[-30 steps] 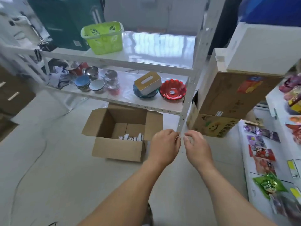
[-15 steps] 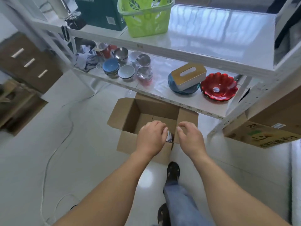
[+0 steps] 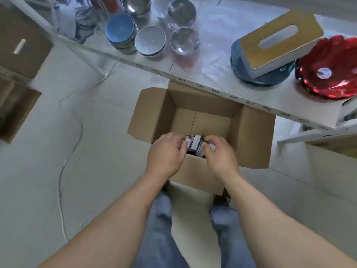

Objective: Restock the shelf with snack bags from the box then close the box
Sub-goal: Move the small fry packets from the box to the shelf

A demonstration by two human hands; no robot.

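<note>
An open cardboard box [image 3: 253, 136] stands on the floor in front of my feet, all flaps spread outward. Snack bags [image 3: 195, 145] in white and purple wrapping lie at its near inside wall, mostly hidden by my hands. My left hand [image 3: 167, 153] reaches over the near edge, its fingers curled round the left end of the snack bags. My right hand [image 3: 221, 153] does the same at their right end, fingers curled on the wrapping. The far half of the box's bottom shows bare cardboard.
A low white shelf [image 3: 222, 74] runs just behind the box. It carries stacked bowls [image 3: 120, 33], wrapped glass bowls [image 3: 182, 38], a tissue box [image 3: 278, 41] on a blue dish, and a red dish [image 3: 328, 72]. A cable [image 3: 71, 151] trails on the floor, left.
I have stepped up to the box and bent over it. Both hands, which hovered in the air, have gone down into the box and closed round the snack bags.
</note>
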